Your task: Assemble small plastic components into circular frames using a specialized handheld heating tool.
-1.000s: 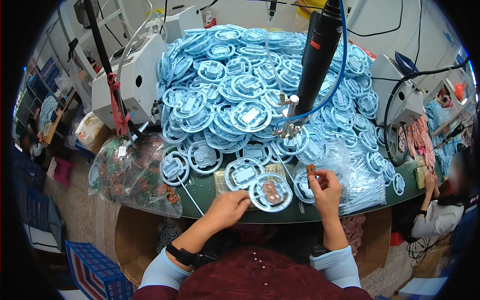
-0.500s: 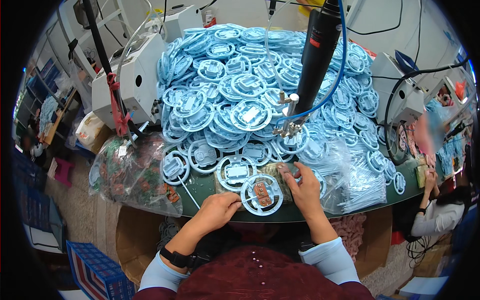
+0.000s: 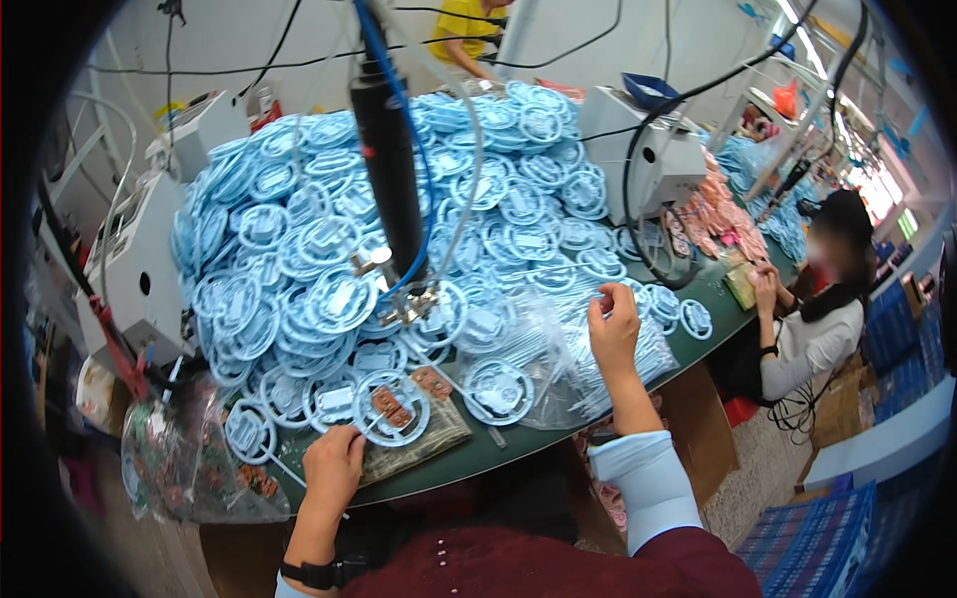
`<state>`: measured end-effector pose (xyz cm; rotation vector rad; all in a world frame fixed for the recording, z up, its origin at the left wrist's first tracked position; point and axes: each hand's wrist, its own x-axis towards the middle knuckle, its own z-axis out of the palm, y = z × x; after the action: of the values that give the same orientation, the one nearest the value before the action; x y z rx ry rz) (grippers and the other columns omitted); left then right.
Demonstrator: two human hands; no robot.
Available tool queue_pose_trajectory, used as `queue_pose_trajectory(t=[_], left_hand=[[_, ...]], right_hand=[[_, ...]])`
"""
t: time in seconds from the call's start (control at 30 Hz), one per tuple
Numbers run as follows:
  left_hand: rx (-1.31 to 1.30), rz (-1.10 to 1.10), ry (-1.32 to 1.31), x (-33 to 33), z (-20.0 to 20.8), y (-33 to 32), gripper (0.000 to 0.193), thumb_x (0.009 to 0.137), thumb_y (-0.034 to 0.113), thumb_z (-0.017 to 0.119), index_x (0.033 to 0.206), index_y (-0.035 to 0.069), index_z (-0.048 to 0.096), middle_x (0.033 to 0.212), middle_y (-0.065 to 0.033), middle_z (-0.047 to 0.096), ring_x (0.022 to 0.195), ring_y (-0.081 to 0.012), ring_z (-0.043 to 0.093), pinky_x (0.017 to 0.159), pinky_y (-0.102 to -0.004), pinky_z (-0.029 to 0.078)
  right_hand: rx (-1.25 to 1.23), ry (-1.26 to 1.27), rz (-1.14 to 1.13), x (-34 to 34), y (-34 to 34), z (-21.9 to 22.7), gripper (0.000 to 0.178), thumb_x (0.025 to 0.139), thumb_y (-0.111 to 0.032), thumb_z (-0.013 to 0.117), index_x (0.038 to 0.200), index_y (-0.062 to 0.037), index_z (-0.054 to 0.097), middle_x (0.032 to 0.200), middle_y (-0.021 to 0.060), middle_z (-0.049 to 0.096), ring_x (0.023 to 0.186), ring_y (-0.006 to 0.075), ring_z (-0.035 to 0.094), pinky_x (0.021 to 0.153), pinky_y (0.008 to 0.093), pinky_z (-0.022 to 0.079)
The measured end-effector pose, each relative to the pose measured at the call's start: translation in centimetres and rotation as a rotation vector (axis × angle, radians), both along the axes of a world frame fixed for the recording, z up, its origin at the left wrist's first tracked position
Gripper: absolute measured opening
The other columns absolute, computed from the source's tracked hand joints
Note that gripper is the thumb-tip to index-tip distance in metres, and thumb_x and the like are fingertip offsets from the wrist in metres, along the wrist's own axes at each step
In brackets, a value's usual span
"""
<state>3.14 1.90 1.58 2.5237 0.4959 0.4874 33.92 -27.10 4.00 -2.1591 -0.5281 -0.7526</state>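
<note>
My left hand (image 3: 334, 461) is closed in a pinch on a thin pale blue plastic stick (image 3: 370, 426) at the edge of a light blue, wheel-shaped plastic part. That wheel-shaped part (image 3: 423, 431) carries a small brown circuit board (image 3: 391, 407) in its middle and rests on a flat wrapped pad (image 3: 451, 433). A second brown board (image 3: 431, 381) lies just beyond the ring. Farther right, my right hand (image 3: 614, 324) is raised over a heap of thin pale sticks (image 3: 626, 363), fingers loosely bent and apart, with nothing visible in them.
Many blue wheel-shaped parts (image 3: 329, 239) are heaped on the green table (image 3: 498, 456). A black electric screwdriver (image 3: 389, 164) hangs over them. Clear bags hold boards (image 3: 189, 448) at left and sticks at right. Grey box units (image 3: 648, 154) flank the heap. A co-worker (image 3: 812, 334) sits at right.
The view has swung to the right. My right hand has left the loose brown board near the pad and moved over the sticks. My left hand keeps its pinch beside the wheel-shaped part.
</note>
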Motion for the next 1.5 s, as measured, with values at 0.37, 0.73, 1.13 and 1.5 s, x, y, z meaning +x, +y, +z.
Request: queue_pose_trajectory(t=[0.37, 0.73, 1.13, 1.5], left_hand=[[0.133, 0.045, -0.067, -0.3, -0.7, -0.7, 0.015, 0.077, 0.008, 0.072, 0.088, 0.004, 0.063, 0.081, -0.0122, 0.065, 0.075, -0.0318, 0.064, 0.065, -0.04, 0.05], [0.001, 0.102, -0.198, -2.4, 1.8, -1.7, 0.017, 0.077, 0.002, 0.07, 0.093, 0.004, 0.065, 0.084, -0.0101, 0.063, 0.07, -0.028, 0.063, 0.061, -0.0347, 0.05], [0.017, 0.059, -0.122, -1.7, 0.7, -1.4, 0.045, 0.075, 0.019, 0.077, 0.113, 0.005, 0.058, 0.089, -0.0098, 0.062, 0.082, -0.0298, 0.06, 0.069, -0.0385, 0.049], [-0.22, -0.07, -0.044, -4.1, 0.9, 1.8, 0.042, 0.079, 0.002, 0.067, 0.12, 0.003, 0.059, 0.087, -0.0119, 0.063, 0.086, -0.0309, 0.059, 0.077, -0.04, 0.048]], right_hand=[[-0.749, 0.125, -0.235, 13.9, -3.8, -6.7, 0.065, 0.073, -0.027, 0.075, 0.13, -0.0091, 0.05, 0.127, 0.0112, 0.052, 0.117, 0.0325, 0.049, 0.089, 0.0496, 0.047], [0.292, 0.17, 0.144, 6.4, -7.2, 4.7, 0.03, 0.099, -0.027, 0.05, 0.103, 0.0004, 0.063, 0.078, -0.0023, 0.054, 0.072, 0.0079, 0.048, 0.064, 0.0265, 0.039], [-0.211, 0.548, 0.48, -13.3, 6.9, -0.7, 0.017, 0.091, -0.017, 0.059, 0.095, -0.0005, 0.063, 0.07, 0.0188, 0.062, 0.062, 0.0311, 0.062, 0.059, 0.0383, 0.047], [-0.238, -0.002, 0.387, -9.4, 12.0, -0.7, 0.018, 0.081, -0.005, 0.065, 0.098, -0.0015, 0.061, 0.087, 0.0143, 0.058, 0.075, 0.0308, 0.061, 0.063, 0.0392, 0.048]])
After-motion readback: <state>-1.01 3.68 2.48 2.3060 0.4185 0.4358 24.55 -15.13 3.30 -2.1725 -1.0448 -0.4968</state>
